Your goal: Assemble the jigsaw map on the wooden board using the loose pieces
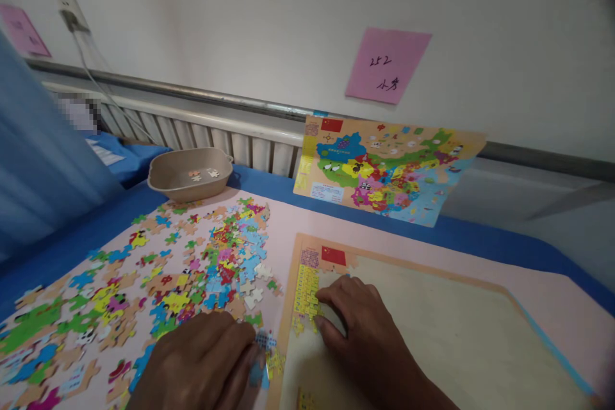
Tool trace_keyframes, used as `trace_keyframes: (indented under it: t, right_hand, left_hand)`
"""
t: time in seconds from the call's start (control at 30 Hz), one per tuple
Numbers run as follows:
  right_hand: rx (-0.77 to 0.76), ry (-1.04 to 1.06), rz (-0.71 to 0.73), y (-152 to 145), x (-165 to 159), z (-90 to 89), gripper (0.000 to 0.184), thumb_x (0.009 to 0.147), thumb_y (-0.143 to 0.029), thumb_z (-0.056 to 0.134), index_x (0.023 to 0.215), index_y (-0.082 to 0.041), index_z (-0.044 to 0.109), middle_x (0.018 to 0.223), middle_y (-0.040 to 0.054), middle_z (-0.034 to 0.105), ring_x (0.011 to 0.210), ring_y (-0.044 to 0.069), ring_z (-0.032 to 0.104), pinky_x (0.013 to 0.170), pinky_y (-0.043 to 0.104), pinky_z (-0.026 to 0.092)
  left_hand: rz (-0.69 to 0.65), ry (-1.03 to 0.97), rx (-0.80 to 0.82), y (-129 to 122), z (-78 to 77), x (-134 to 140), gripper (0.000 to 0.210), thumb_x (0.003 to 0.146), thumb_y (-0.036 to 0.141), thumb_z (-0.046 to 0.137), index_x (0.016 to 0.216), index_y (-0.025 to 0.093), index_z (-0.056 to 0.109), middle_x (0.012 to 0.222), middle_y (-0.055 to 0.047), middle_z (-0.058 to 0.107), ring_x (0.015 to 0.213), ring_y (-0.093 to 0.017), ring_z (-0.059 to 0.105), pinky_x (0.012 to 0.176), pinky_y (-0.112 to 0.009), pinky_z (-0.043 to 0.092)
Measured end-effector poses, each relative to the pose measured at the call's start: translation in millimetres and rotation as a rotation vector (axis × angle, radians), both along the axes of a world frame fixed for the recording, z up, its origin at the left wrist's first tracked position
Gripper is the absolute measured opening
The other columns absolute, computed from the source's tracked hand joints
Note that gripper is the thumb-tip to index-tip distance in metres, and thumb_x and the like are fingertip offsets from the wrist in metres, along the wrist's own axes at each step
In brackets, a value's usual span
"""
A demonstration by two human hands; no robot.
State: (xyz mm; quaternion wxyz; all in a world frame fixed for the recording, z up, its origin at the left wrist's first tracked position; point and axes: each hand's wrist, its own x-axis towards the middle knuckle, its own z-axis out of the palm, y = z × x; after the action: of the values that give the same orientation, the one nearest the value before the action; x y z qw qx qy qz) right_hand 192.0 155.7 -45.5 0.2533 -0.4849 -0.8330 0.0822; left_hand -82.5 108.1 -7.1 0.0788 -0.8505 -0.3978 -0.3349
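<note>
My right hand (360, 323) is over the puzzle board (432, 327), its thumb and index finger apart. Those fingertips touch or nearly touch the edge of the joined yellow puzzle pieces (305, 291) at the board's upper left. A red flag section (333, 255) is fitted above them. Left of the board, my left hand (202, 355) is closed with the fingers bent together; what is in the pinch, if anything, is hidden. Beside its fingertips lie blue pieces (265, 339) and a yellow piece (275, 364).
Many loose puzzle pieces (177, 301) spread over the pink sheet at left. A beige basin (189, 176) holding a few pieces stands behind them. A printed map picture (384, 170) leans against the wall rail. A blue curtain (48, 141) hangs at far left.
</note>
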Motion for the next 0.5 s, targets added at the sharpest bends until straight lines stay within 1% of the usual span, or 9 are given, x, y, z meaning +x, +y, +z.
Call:
trace_keyframes:
  t: [0.17,0.3,0.5]
  right_hand:
    - [0.019,-0.004,0.003,-0.8,0.2,-0.6,0.025,0.082,-0.009,0.069,0.102,-0.024,0.066,0.094,0.0014,0.067,0.090,0.024,0.060,0.081,0.041,0.037]
    - [0.033,0.004,0.008,-1.0,0.3,-1.4,0.025,0.083,-0.009,0.069,0.102,-0.024,0.066,0.094,0.0014,0.066,0.090,0.023,0.059,0.081,0.041,0.037]
    - [0.022,-0.003,-0.002,-0.6,0.2,-0.7,0.025,0.082,-0.008,0.068,0.101,-0.023,0.066,0.093,0.0022,0.066,0.090,0.024,0.059,0.082,0.041,0.036]
  left_hand:
    - [-0.007,0.006,-0.015,0.2,1.7,0.7,0.026,0.104,0.017,0.041,0.097,0.021,0.065,0.077,-0.002,0.073,0.060,-0.014,0.069,0.048,-0.023,0.054]
    - [0.003,-0.004,0.004,0.9,2.9,2.7,0.027,0.104,0.017,0.040,0.095,0.020,0.065,0.075,-0.001,0.072,0.058,-0.014,0.068,0.048,-0.024,0.054]
    - [0.004,0.021,-0.009,-1.0,-0.2,1.8,0.028,0.106,0.020,0.039,0.096,0.021,0.066,0.075,-0.001,0.072,0.059,-0.014,0.068,0.049,-0.024,0.055]
